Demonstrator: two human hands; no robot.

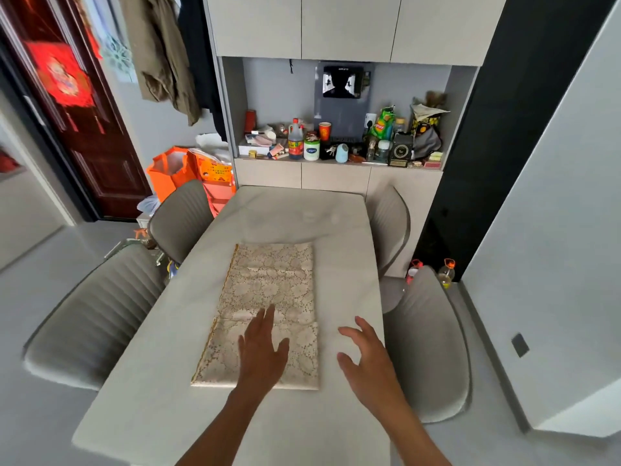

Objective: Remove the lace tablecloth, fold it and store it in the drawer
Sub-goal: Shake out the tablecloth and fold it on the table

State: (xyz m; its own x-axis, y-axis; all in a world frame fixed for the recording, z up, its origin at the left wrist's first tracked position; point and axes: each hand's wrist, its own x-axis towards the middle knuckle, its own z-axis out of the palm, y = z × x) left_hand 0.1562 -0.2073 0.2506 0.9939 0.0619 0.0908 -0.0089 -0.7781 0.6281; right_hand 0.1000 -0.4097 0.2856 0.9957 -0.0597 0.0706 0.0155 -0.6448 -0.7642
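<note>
Four chairs [97, 317] ring table [161, 381]; folded tablecloth [268, 284] seemingly under left hand [263, 351].

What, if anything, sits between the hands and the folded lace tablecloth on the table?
Nothing visible. The left hand lies flat on the lace tablecloth; the right hand hovers open beside its right edge over bare table. No drawer can be identified as the destination.

I see both of my forearms bare, with no sleeves reaching into view. My left hand [263, 351] and right hand [364, 359] wear no gloves, rings, watch or bands that I can make out.
</note>
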